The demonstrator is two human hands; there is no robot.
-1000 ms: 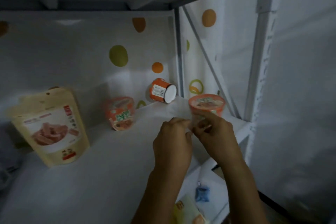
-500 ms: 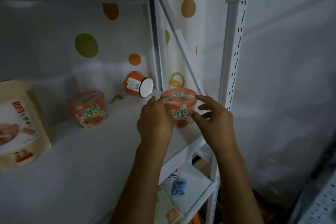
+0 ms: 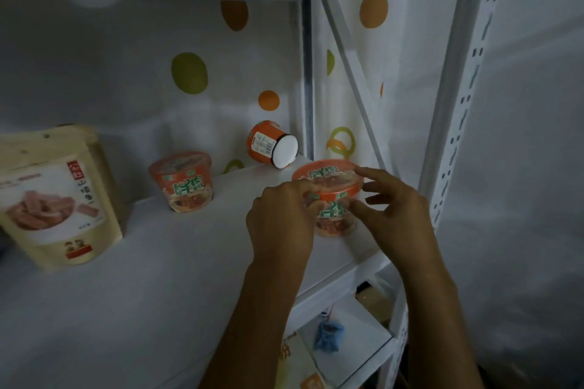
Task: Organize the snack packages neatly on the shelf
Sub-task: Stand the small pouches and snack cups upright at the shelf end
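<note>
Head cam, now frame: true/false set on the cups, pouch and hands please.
1. The near cup stands upright between the left hand and the right hand. True.
2. The back cup stands upright. False: it lies on its side, white base toward the camera.
3. The pouch lies flat on the shelf. False: it stands upright at the left.
4. The middle cup stands apart from both hands. True.
</note>
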